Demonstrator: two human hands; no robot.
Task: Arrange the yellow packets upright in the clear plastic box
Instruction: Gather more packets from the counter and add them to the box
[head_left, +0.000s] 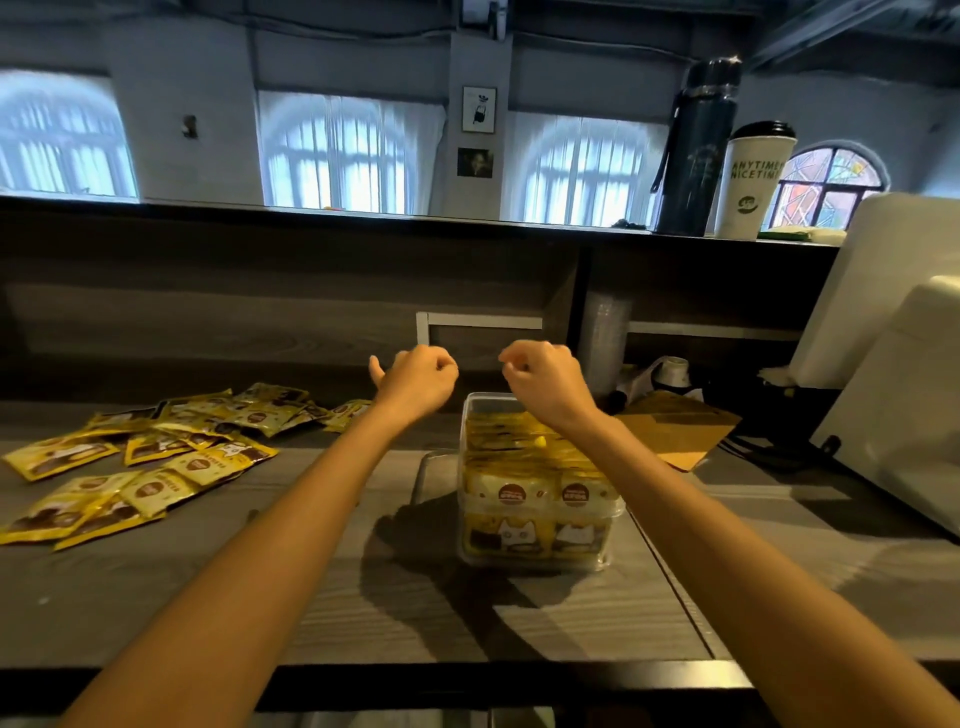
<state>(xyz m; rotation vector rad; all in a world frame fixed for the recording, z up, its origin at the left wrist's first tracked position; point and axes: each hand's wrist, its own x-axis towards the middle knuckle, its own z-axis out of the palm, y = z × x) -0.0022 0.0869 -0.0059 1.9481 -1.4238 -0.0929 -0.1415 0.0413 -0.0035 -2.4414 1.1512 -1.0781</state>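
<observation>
Loose yellow packets (156, 467): glossy foil-like film, creased, catching light. Clear plastic box (535, 564): transparent, smooth, shiny walls. Counter top (311, 597): grey wood-grain, matt. Cardboard sheet (675, 431): brown, matt. Cup (753, 187): white matt paper, glossy black plastic lid. Flask (696, 150): dark, smooth, slight sheen.

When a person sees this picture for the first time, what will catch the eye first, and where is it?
First, the left hand and right hand, raised at the centre with fingers curled, holding nothing. Under the right wrist stands the box, centre-right on the table, packed with upright packets. The loose packets lie flat, scattered at the left.
</observation>
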